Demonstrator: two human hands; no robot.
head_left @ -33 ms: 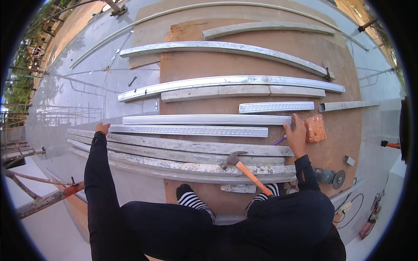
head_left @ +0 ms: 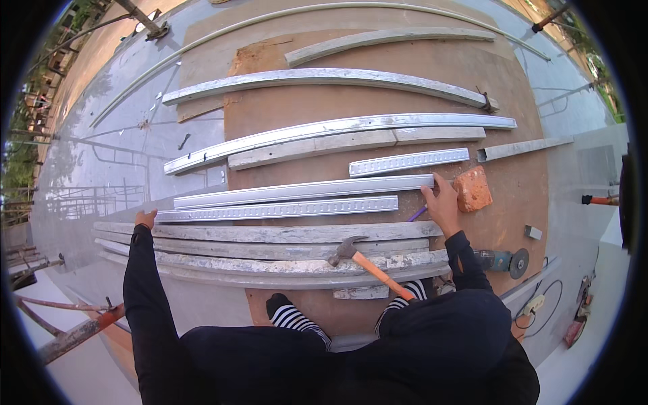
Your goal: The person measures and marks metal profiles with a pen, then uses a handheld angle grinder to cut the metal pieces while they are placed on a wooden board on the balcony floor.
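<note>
Two shiny metal channels lie side by side in front of me. The nearer, slotted metal channel [head_left: 283, 208] has its left end at the closed fingers of my left hand [head_left: 146, 218]. At the right end of the farther, smooth metal channel [head_left: 304, 189], my right hand [head_left: 442, 204] pinches with thumb and index finger. A purple pencil-like stick [head_left: 418, 212] lies just left of that hand, and an orange brick piece [head_left: 472, 189] is on its right. Closer to me, a claw hammer [head_left: 371, 266] with an orange handle rests over grey, paint-spattered bars [head_left: 270, 233].
Beyond the channels lie a short slotted piece [head_left: 408, 162], a long metal channel [head_left: 344, 127] and several grey bars [head_left: 324, 78] on brown boards. An angle grinder [head_left: 503, 262] sits at my right, near a power strip [head_left: 535, 305] with a cable. Orange scaffold tubing [head_left: 84, 334] stands at left.
The whole view has shifted and turned slightly. Both hands stay at the same channel ends, and the two channels keep nearly the same position relative to each other.
</note>
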